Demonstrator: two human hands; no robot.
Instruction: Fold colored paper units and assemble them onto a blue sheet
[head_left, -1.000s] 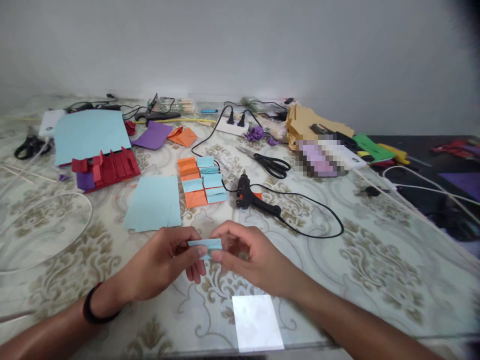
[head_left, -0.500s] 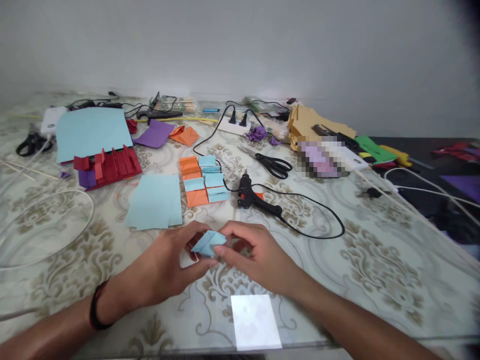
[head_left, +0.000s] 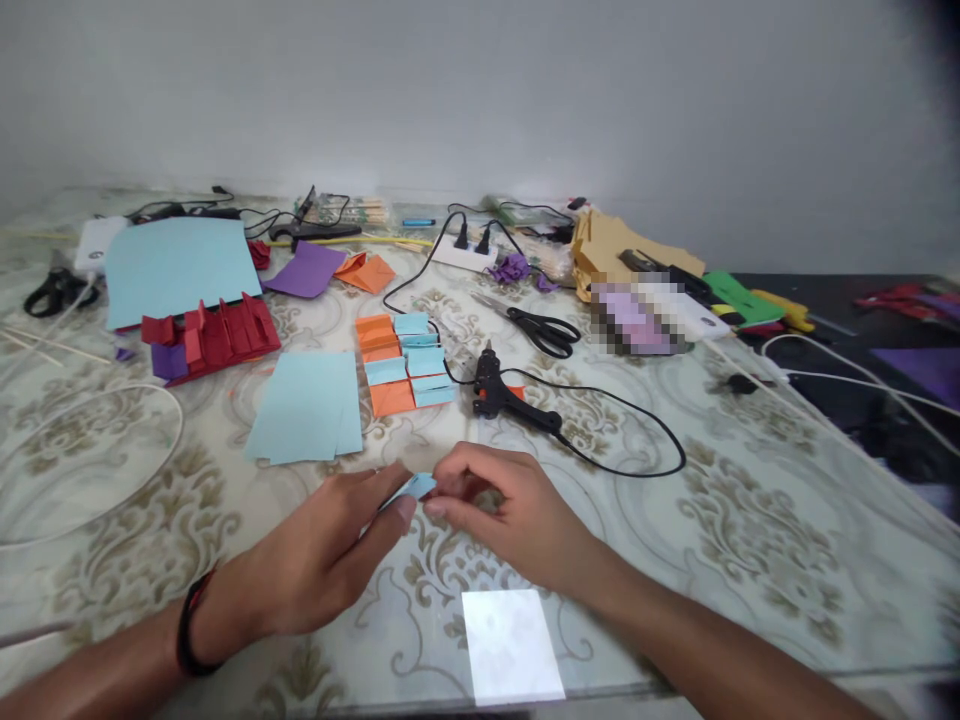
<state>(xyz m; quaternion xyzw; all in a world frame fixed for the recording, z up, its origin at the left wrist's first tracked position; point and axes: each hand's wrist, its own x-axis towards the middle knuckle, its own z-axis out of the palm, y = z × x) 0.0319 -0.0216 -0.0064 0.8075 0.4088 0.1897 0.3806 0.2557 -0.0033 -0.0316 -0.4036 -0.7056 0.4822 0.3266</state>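
Both hands on the small light-blue folded paper [head_left: 417,487], low over the table [head_left: 750,520] just in front of the glue gun [head_left: 504,397]. Left hand [head_left: 330,550] presses it flat, fingers together; right hand [head_left: 502,510] pinches its right edge. Judgement: align edges first, then crease outward with a fingertip.

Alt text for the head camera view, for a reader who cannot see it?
Two bare hands, left hand and right hand, pinch a small folded light blue paper low over a patterned table. Behind lie blue and orange folded pieces, a black glue gun and scissors.
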